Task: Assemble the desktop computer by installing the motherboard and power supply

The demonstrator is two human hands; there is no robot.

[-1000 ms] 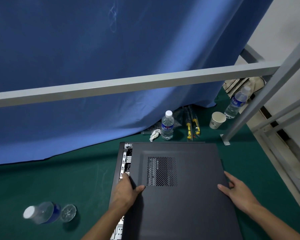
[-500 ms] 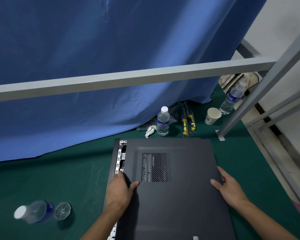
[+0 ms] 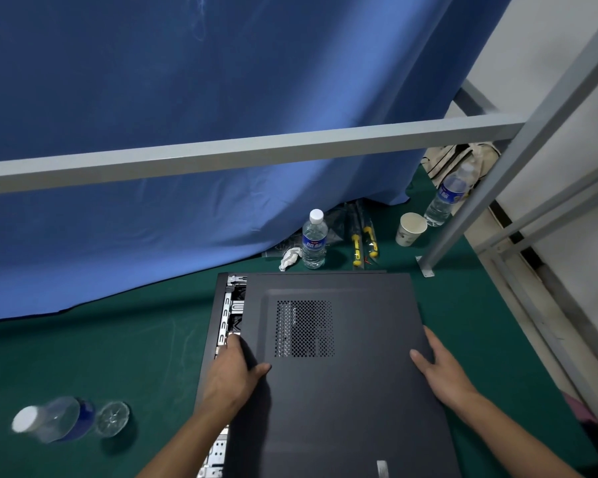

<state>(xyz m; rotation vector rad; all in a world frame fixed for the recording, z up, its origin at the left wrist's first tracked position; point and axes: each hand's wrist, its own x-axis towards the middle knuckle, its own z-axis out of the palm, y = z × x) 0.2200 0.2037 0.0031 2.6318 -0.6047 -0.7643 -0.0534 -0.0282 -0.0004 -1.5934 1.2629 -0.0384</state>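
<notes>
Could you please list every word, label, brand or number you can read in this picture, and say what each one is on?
No text here can be read.
Upright water bottle, blue label: white characters, blurred.
Far water bottle, blue label: too small.
Lying bottle, blue label: blurred.
Paper cup: faint print, illegible.
Side panel, small silver sticker near the bottom edge: too small.
</notes>
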